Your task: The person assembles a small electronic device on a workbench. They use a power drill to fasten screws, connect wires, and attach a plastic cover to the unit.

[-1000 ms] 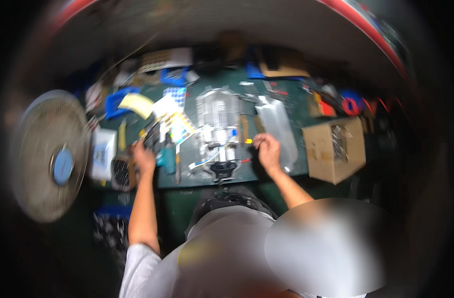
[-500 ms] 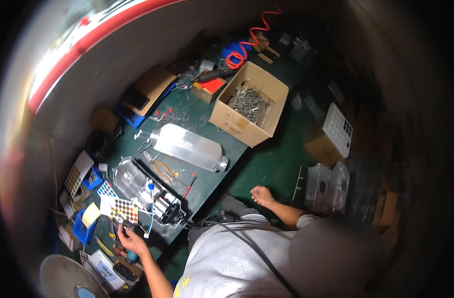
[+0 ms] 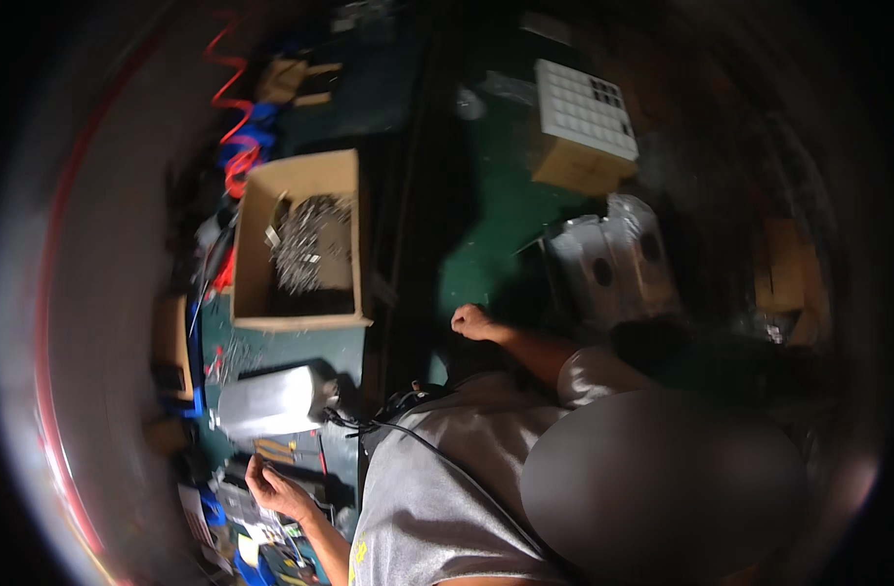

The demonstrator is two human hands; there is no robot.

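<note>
My left hand (image 3: 279, 493) is over the bench with its fingers curled together; whatever is between the fingertips is too small to make out. Beneath and beside it lies a dark-framed metal assembly (image 3: 240, 500), partly hidden by the hand. Just beyond are orange-handled pliers (image 3: 274, 450) and a thin red-handled tool (image 3: 321, 454). A shiny silver metal canister (image 3: 266, 402) rests on its side past the pliers. My right hand (image 3: 474, 322) hangs in a loose fist away from the bench, above the green floor, and nothing shows in it.
An open cardboard box (image 3: 359, 225) of loose metal parts stands on the green bench (image 3: 320, 344). A red coiled hose (image 3: 234, 105) runs beyond it. To the right are a white gridded tray (image 3: 582, 112) on a carton (image 3: 576, 176) and plastic-wrapped metal parts (image 3: 608, 259).
The view has swung right, so the bench now lies along the left. My left hand has come away from the sheet of coloured dots. My right hand stays loosely curled.
</note>
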